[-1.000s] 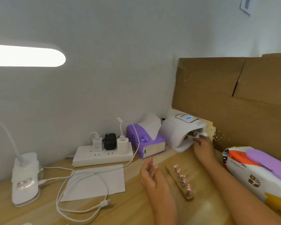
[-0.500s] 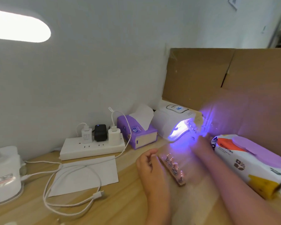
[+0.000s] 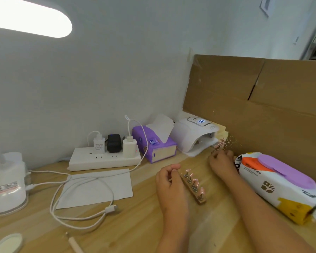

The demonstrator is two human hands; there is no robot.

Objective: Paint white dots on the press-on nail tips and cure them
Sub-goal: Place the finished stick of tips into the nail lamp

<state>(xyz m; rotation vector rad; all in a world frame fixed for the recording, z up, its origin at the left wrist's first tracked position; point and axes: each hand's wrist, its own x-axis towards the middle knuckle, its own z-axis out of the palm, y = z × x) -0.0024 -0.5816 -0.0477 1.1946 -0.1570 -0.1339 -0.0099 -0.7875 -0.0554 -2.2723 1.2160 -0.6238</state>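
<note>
**Head view: curing step, with one rack of nail tips at the lamp's mouth.**

My right hand (image 3: 222,162) has its fingers curled round the near end of a rack of pink nail tips (image 3: 219,144). The rack's far end lies at the opening of the curing lamp (image 3: 192,136), whose display is lit, though no violet glow shows inside. My left hand (image 3: 169,179) is curled at the far end of a second rack (image 3: 193,186) lying between my forearms; I cannot tell whether it grips it. I judge that curing is in hand, and the next move calls for a level slide so the tips do not brush the housing. The surface is a pale wooden desk (image 3: 144,227) bearing a power strip (image 3: 106,158), tissue box (image 3: 153,145), wipes pack (image 3: 281,185) and paper sheet (image 3: 97,187). A white wall and a cardboard panel (image 3: 263,106) stand behind.
</note>
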